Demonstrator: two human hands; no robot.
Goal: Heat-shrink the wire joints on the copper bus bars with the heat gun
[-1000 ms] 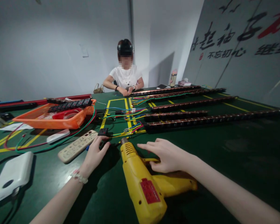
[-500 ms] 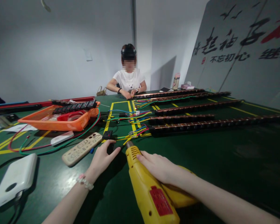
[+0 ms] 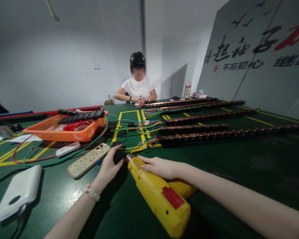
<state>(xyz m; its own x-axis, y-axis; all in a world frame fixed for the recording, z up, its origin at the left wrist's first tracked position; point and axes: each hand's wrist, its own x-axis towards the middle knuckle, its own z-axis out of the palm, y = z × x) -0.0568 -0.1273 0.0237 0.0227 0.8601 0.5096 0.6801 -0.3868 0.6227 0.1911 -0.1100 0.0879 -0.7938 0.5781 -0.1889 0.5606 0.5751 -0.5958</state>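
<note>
My right hand (image 3: 158, 167) is wrapped round a yellow heat gun (image 3: 153, 196) that has a red label. Its metal nozzle points away to the left, close to the fingertips of my left hand (image 3: 110, 166). The left thumb and fingers close round a small black socket block (image 3: 118, 156), partly hidden by the hand. Yellow-green wires (image 3: 133, 148) run from beside the block towards red, blue and yellow leads (image 3: 151, 141) at the end of the nearest long black strip (image 3: 214, 134).
Left of my hand lie a beige remote control (image 3: 88, 161), a white power bank (image 3: 18, 192) and an orange basket (image 3: 57, 134) of parts. More strips with loose wires stretch across the green table (image 3: 239, 176). A co-worker (image 3: 139, 88) sits opposite, hands on the far strip.
The heat gun has swung left, its nozzle now nearer my left hand. My left fingers, spread before, have closed on the black block.
</note>
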